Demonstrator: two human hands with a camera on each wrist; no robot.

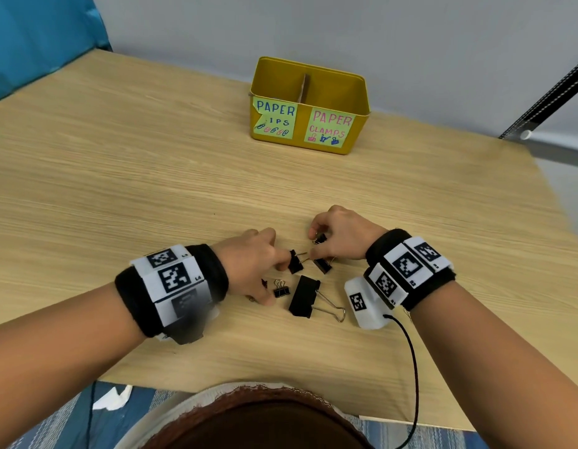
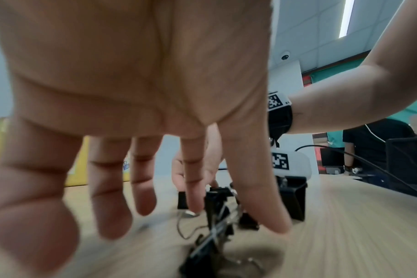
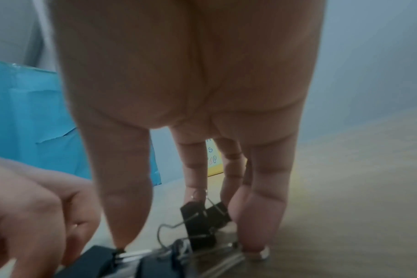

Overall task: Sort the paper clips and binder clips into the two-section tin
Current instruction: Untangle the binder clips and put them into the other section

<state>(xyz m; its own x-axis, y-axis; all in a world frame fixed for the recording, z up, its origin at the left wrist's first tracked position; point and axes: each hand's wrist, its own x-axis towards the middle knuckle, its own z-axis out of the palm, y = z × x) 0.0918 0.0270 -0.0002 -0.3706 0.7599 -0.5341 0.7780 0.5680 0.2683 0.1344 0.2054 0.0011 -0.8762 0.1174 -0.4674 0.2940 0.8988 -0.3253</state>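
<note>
Nearest the head camera, both hands are seen over a cluster of binder clips (image 1: 302, 296) at 6 o'clock on the table (image 1: 119, 189). A small clip (image 1: 319, 238) is pinched by the right hand (image 1: 341, 234); the left hand (image 1: 252, 264) is spread, fingertips on another clip (image 1: 294, 261). Picking is judged under way. Carriage to the tin (image 1: 308, 105) at 12 o'clock, right section, is called for next. Tin contents are hidden; no paper clips can be made out.

R hand (image 3: 191, 105) fingertips on binder clips (image 3: 204, 222)
</note>
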